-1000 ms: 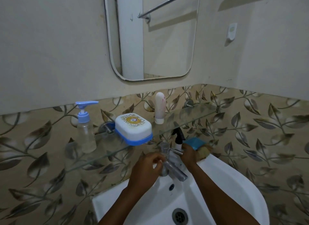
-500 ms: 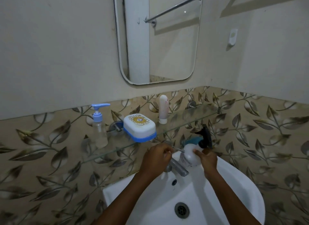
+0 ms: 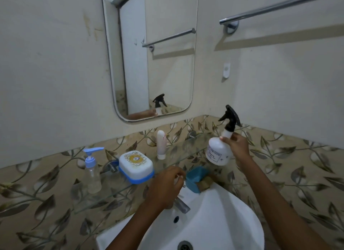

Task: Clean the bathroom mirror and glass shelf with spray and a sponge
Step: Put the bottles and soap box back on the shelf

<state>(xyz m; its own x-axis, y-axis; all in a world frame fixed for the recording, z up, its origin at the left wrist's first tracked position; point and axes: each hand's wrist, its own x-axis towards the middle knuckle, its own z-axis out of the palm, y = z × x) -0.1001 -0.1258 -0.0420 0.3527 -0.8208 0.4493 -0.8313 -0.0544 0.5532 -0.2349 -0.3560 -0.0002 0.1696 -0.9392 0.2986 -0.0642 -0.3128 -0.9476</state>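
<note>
Head: right hand (image 3: 237, 147) grips upright white black-trigger spray bottle (image 3: 217, 154) by neck; rounded mirror (image 3: 167, 63) at 11 o'clock; left hand (image 3: 164, 186) grip unclear.

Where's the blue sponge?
In the head view, the blue sponge sits on the back rim of the white sink, under the glass shelf, just right of the left hand.

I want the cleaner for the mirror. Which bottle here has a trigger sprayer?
The white spray bottle in the right hand: black trigger. The clear bottle has a blue pump; the white tube none.
</note>
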